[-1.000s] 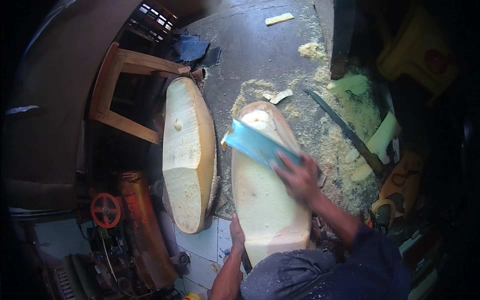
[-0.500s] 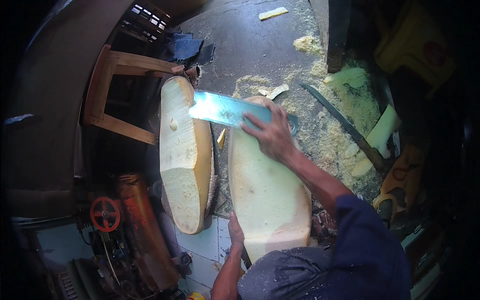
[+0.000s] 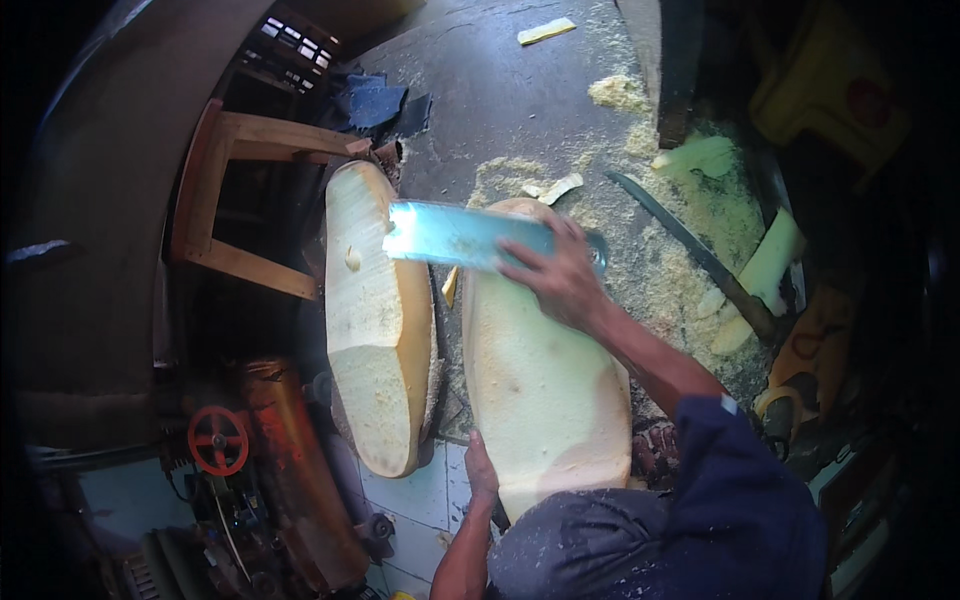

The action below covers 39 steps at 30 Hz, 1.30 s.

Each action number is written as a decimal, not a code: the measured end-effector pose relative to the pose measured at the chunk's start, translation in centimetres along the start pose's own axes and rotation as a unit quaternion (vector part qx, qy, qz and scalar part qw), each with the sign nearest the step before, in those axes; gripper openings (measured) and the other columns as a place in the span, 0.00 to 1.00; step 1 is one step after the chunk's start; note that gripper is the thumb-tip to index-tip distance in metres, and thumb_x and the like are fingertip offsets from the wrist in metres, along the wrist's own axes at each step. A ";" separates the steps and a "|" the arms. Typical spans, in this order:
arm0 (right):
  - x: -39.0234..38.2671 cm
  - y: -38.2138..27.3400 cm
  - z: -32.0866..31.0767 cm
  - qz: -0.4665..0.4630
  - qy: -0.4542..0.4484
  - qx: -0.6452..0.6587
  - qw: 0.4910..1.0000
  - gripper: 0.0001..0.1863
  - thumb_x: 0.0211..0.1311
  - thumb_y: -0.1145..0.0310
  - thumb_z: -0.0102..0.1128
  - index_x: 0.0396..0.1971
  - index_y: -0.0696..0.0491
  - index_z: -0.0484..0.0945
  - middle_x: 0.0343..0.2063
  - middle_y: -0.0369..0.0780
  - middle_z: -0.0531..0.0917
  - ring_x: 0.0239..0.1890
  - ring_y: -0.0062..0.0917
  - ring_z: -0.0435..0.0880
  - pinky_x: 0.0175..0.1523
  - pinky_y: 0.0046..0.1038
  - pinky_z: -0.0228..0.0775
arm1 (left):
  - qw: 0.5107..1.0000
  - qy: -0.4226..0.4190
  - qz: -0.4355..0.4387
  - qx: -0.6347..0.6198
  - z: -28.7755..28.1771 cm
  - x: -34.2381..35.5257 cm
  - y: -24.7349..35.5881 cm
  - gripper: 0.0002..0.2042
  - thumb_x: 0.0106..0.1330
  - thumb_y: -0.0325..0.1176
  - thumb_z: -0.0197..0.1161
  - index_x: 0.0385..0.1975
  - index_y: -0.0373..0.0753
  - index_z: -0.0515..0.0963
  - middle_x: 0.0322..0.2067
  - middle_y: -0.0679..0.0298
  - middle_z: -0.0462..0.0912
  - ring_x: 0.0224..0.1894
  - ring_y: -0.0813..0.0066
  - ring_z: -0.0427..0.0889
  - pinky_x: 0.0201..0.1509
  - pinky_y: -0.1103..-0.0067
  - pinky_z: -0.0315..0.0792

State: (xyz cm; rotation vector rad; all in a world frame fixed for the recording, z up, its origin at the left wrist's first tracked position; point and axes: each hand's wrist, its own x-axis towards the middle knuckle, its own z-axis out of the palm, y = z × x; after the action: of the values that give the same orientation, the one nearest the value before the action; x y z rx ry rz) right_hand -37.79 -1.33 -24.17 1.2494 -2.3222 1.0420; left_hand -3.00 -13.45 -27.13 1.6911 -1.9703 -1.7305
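In front of me lies a long cream foam seat pad, its near end against my clothing. My right hand is closed on the right part of a flat, shiny bluish strip, fingers spread over its top. The strip lies crosswise over the pad's far end, slightly blurred, and its bright left end reaches the edge of a second foam seat pad. My left hand grips the near left side of the first pad; some of its fingers are hidden.
A long dark blade lies among foam dust and offcuts on the right of the dark work surface. Left are a wooden frame and a machine with a red handwheel. Dark blue scraps lie at the back.
The whole view has shifted slightly. The strip has turned a little, its left end nearer me, with my right hand still on it. My left hand stays at the pad's side.
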 end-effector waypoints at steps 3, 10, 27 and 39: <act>-10.1 -2.2 -2.9 0.028 -0.074 0.054 0.995 0.16 0.60 0.71 0.63 0.45 0.38 0.90 0.61 0.30 0.84 0.71 0.51 0.65 0.74 0.57 0.54 | 0.998 -0.027 0.057 -0.029 0.2 -0.3 -0.2 0.33 0.84 0.56 0.39 0.54 0.27 0.79 0.45 0.55 0.86 0.46 0.67 0.81 0.54 0.71 0.73; 1.6 1.7 1.1 0.005 0.007 -0.009 1.000 0.22 0.60 0.78 0.60 0.50 0.40 0.88 0.61 0.32 0.83 0.67 0.53 0.69 0.72 0.60 0.58 | 0.998 -0.018 0.066 -0.005 0.3 0.3 -0.5 0.33 0.85 0.55 0.38 0.51 0.26 0.79 0.43 0.55 0.85 0.44 0.68 0.80 0.54 0.70 0.73; -7.5 -6.2 0.5 0.083 -0.021 0.001 0.996 0.23 0.59 0.78 0.61 0.51 0.38 0.89 0.67 0.29 0.80 0.67 0.55 0.68 0.69 0.58 0.58 | 0.995 0.003 0.100 -0.006 0.4 -0.6 1.6 0.31 0.84 0.55 0.42 0.46 0.27 0.79 0.39 0.54 0.83 0.42 0.66 0.77 0.51 0.68 0.72; -8.2 -9.2 2.3 0.025 -0.156 -0.004 0.987 0.20 0.70 0.66 0.54 0.56 0.32 0.86 0.71 0.29 0.75 0.74 0.56 0.60 0.65 0.68 0.58 | 0.994 0.026 0.092 -0.059 0.9 -1.7 2.4 0.30 0.84 0.52 0.41 0.45 0.25 0.78 0.40 0.52 0.83 0.42 0.65 0.78 0.50 0.68 0.72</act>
State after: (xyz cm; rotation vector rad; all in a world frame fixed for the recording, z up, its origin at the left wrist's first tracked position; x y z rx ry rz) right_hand -25.45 -1.40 -26.19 1.4475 -2.5959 0.9059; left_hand -4.45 -12.12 -24.79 1.4531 -1.8925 -1.6848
